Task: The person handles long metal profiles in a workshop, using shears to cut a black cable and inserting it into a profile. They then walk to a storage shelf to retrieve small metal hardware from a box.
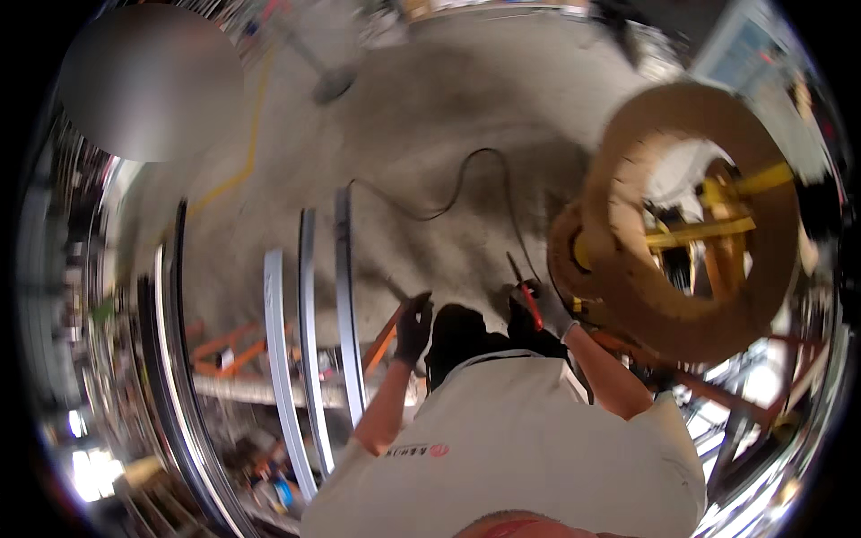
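My right hand (527,303), in a dark glove, is closed around a red-handled tool (533,309) with a narrow dark tip pointing away from me. Blur hides the tool's exact kind. My left hand (414,330), also in a dark glove, hangs in front of my body with its fingers loosely stretched out and nothing visible in it. Left of that hand are several long metal profiles (348,296), apart from it. A large brown ring-shaped reel (619,305) with yellow straps stands just to the right of my right hand.
A thin dark cable (462,184) winds across the concrete floor (413,99). Farther off stands a round dark base (334,85) with a pole. A yellow line (256,134) marks the floor at left. An orange frame (381,341) sits beside the profiles.
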Available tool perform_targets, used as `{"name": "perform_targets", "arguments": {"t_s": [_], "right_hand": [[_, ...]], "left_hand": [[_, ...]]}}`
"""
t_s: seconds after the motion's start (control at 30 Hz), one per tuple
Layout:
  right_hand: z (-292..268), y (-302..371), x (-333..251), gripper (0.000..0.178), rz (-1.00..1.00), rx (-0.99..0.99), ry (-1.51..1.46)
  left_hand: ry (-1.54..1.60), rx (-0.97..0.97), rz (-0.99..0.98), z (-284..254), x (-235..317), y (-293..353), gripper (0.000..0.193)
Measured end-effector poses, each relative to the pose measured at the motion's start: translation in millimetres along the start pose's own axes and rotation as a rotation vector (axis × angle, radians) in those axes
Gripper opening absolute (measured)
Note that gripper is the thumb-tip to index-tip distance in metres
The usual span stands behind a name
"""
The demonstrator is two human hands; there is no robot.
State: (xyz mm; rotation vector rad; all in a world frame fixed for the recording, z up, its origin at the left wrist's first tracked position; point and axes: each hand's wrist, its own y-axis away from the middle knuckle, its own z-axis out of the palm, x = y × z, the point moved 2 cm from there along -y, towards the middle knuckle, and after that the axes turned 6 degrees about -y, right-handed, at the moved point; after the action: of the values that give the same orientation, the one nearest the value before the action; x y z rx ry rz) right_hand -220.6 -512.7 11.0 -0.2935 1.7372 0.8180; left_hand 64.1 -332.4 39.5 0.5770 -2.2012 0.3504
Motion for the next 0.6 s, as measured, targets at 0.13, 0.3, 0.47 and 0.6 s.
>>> {"name": "perform_targets", "arguments": {"t_s": [0.13, 0.3, 0.47, 0.6], "right_hand": [[12, -80, -73, 0.036, 0.165, -0.156, 0.097], [42, -174, -91, 0.041, -0.018, -0.224, 0.363], [95, -255, -133, 0.044, 0.010, -0.273, 0.471], [144, -316, -181, 0.048, 0.004, -0.423, 0.617]], "left_hand": [[-0.061, 0.161, -0.003, -35, -53, -103, 0.025], [-0.035, 0.261, -0.095, -107, -96, -256, 0.024], [-0.288, 0.079, -0.109, -138, -200, -414, 0.033], [-0.245, -0.414, -0.411, -107, -268, -475, 0.037]]}}
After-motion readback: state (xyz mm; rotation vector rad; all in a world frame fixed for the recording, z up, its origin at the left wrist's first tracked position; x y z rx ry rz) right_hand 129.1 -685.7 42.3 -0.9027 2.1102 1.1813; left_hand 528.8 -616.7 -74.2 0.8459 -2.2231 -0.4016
